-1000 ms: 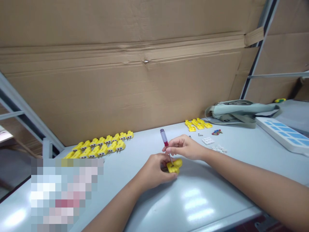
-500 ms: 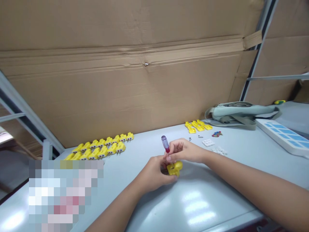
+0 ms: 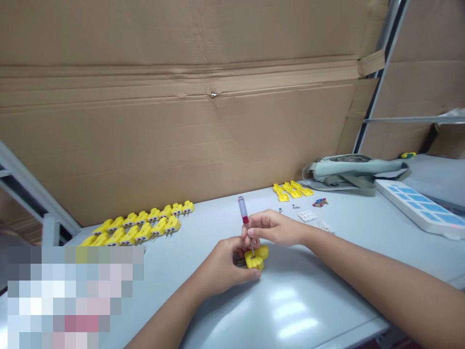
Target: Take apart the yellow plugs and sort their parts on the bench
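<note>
My left hand [image 3: 227, 266] is closed around a yellow electrical plug [image 3: 255, 261], thumb on its near side. In my right hand [image 3: 267, 228] the fingers pinch the metal shaft of a screwdriver [image 3: 243, 211] with a clear handle and red collar. The screwdriver stands nearly upright, leaning left at the top, and its tip meets a hole in the top of the plug. My fingers partly hide the plug's left side. To the left, yellow plugs [image 3: 143, 231] with metal prongs stand in two rows.
At the back right lie several yellow plug halves [image 3: 292, 189], coloured small parts [image 3: 320, 202], tiny metal pieces [image 3: 295, 207] and white parts [image 3: 307, 215]. Beyond them are a green bag [image 3: 341, 170] and a white-and-blue compartment case [image 3: 417, 203]. Cardboard [image 3: 163, 140] walls the table's back.
The view has shifted slightly. The screwdriver handle stands a little higher over the plug, with more shaft showing. The plug has turned slightly in my left hand.
</note>
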Tool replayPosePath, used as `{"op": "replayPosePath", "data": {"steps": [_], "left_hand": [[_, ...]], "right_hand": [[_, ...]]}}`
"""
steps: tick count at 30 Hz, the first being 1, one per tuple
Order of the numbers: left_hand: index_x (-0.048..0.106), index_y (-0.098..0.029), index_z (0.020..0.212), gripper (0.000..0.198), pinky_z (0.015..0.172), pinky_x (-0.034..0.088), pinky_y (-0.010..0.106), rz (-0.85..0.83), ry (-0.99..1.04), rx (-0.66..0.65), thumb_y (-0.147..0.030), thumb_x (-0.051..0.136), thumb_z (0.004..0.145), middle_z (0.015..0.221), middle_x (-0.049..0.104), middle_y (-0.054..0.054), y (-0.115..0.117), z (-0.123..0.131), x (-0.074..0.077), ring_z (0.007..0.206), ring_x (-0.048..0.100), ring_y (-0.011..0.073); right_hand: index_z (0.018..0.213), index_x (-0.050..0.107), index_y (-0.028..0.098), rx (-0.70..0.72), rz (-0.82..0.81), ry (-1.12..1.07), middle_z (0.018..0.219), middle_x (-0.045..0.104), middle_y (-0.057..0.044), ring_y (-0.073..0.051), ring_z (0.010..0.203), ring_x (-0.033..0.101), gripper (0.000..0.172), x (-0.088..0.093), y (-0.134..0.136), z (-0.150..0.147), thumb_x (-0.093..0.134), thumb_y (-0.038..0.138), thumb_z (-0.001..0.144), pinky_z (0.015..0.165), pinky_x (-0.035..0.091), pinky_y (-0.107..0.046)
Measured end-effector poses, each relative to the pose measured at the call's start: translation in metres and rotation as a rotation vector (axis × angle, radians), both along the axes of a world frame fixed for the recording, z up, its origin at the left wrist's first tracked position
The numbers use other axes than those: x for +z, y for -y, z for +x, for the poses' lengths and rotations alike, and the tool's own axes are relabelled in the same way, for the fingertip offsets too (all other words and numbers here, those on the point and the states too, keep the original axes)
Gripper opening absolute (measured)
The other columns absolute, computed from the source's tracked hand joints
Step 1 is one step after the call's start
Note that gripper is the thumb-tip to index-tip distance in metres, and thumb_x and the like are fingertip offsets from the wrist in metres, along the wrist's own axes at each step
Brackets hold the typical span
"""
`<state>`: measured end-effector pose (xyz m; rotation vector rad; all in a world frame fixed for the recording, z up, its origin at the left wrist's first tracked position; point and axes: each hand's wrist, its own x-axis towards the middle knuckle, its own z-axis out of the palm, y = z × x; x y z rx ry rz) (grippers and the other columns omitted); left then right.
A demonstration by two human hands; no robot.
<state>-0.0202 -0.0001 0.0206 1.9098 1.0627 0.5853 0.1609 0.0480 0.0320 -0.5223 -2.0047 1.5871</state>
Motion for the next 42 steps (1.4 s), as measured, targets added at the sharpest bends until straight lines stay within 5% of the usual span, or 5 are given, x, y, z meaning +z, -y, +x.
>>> {"op": "replayPosePath", "data": {"steps": [23,37,42], "left_hand": [[0.062,-0.016,0.091,0.024,0.075,0.045,0.031,0.04,0.013,-0.061,-0.026,0.066,0.069,0.086,0.06,0.003,-0.003,-0.003,0.002,0.079,0.055,0.0171],[0.064,-0.015,0.073,0.015,0.066,0.042,0.026,-0.025,0.123,0.027,-0.029,0.06,0.076,0.08,0.06,0.003,-0.007,0.0,0.0,0.072,0.054,0.0147],[0.061,-0.016,0.066,0.016,0.063,0.042,0.026,-0.031,0.083,0.058,-0.03,0.061,0.074,0.078,0.061,0.002,-0.008,0.0,0.0,0.068,0.054,0.0143]], "right_hand": [[0.083,0.057,0.014,-0.072,0.063,-0.012,0.074,0.062,-0.001,-0.008,0.059,0.055,0.008,0.001,0.008,-0.004,0.052,0.019,0.081,0.059,0.048,-0.025],[0.078,0.062,0.014,-0.149,0.301,0.075,0.072,0.058,-0.001,-0.01,0.065,0.055,0.006,0.005,0.009,0.001,0.058,0.016,0.073,0.06,0.045,-0.023],[0.116,0.047,0.021,-0.325,0.319,-0.17,0.086,0.056,-0.001,-0.007,0.057,0.049,0.057,0.012,0.02,-0.007,0.071,0.022,0.065,0.054,0.044,-0.022]]}}
